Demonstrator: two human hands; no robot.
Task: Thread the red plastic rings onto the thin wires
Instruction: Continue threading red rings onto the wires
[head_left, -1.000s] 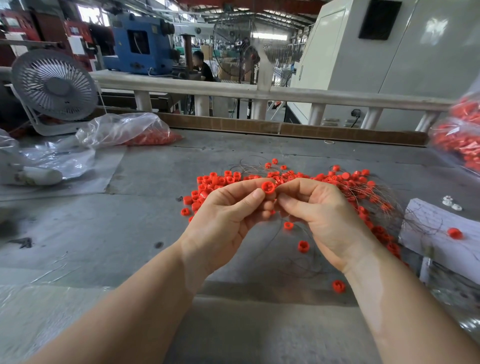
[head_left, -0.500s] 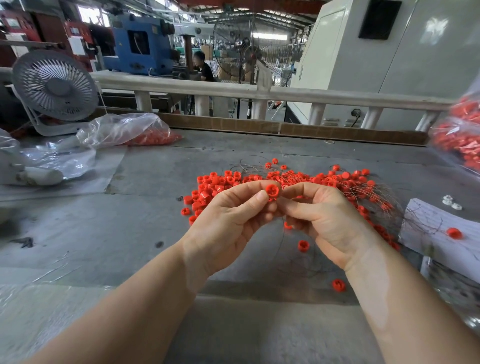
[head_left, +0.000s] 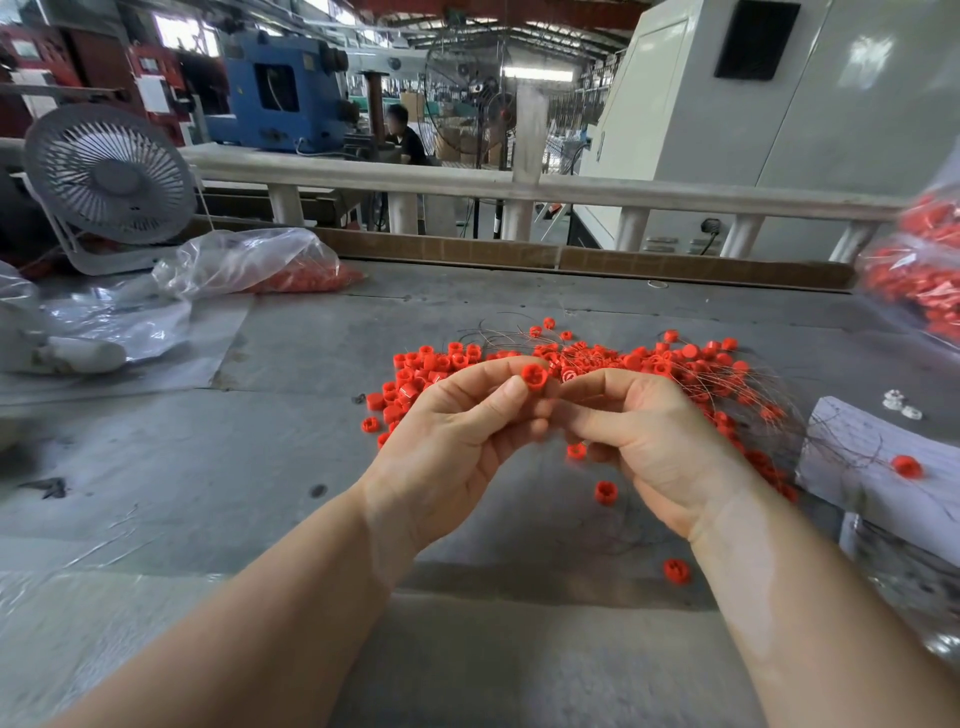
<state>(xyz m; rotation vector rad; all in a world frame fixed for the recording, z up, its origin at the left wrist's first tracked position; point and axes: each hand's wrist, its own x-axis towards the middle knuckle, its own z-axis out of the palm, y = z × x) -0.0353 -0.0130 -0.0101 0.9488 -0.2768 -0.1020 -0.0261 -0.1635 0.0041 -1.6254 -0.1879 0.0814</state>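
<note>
My left hand (head_left: 457, 441) pinches one red plastic ring (head_left: 534, 376) between thumb and forefinger, held up above the grey table (head_left: 260, 467). My right hand (head_left: 649, 436) meets it fingertip to fingertip, with thumb and fingers pinched together right beside the ring; the thin wire in them is too fine to make out. Behind both hands lies a pile of red rings (head_left: 613, 358) tangled with thin wires (head_left: 769, 395). Loose rings (head_left: 605, 491) lie below my right hand.
A white fan (head_left: 109, 182) stands at the back left beside a clear bag of red rings (head_left: 260, 265). Another bag of rings (head_left: 919, 270) hangs at the right edge. A white sheet (head_left: 857, 457) with a ring on it lies at the right.
Both hands have shifted slightly while staying joined at the fingertips. The ring remains pinched in my left hand.
</note>
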